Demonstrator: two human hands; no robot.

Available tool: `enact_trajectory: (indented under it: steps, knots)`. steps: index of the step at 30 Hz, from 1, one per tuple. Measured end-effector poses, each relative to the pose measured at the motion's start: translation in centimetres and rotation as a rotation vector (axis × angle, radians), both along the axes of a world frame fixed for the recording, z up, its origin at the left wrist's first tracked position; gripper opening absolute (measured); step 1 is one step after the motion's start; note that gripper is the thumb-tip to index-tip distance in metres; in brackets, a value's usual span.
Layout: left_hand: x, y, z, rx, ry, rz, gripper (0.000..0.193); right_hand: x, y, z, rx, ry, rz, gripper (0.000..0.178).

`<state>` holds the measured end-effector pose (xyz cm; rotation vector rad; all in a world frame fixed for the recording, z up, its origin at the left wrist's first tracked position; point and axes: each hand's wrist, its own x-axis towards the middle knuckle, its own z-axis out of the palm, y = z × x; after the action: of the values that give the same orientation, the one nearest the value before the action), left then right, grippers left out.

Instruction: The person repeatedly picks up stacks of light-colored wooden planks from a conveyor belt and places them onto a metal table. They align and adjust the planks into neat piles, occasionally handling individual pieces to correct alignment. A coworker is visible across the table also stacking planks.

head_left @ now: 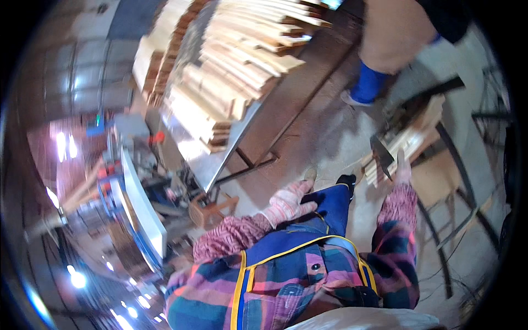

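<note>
My left hand (287, 204), in a pale, red-streaked work glove, is over the front of my blue apron (291, 242). Its fingers are stretched out and apart, with nothing in them. Reaching forward on the right, my right hand (403, 169) is beside a bundle of pale wooden strips (412, 142) lying in a dark metal rack (461, 158). Blur hides how its fingers are bent and whether they touch the wood. A dark angled metal piece (383, 158) stands just left of that hand.
Stacked wooden strips (231, 71) cover a metal-topped table (220, 165) ahead on the left. Another person's leg in a blue boot (367, 83) stands beyond the rack. A small brown stool (212, 210) and a white-edged machine (146, 203) are at left. Cardboard (437, 179) leans by the rack.
</note>
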<state>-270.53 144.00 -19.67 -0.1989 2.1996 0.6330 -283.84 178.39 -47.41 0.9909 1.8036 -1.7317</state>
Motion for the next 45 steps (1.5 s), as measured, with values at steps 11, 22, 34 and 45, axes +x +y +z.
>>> enact_trajectory:
  steps: [11,22,34,45]
  knots:
    - [-3.9,-28.4,3.2,-0.638,0.618,1.032,0.103,9.6,-6.1,7.2,0.073,-0.306,0.98,0.021]
    - [-4.2,-43.5,-1.3,-0.222,0.49,1.359,0.126,2.7,-53.2,23.5,0.169,0.542,1.02,0.065]
    - [-5.2,-45.0,-1.5,-0.31,0.906,0.889,0.106,-2.2,-59.4,25.0,0.927,0.902,1.317,0.072]
    - [-12.4,-43.6,-0.3,-0.465,0.672,0.85,0.099,-6.6,-61.7,26.8,0.806,0.449,1.534,0.103]
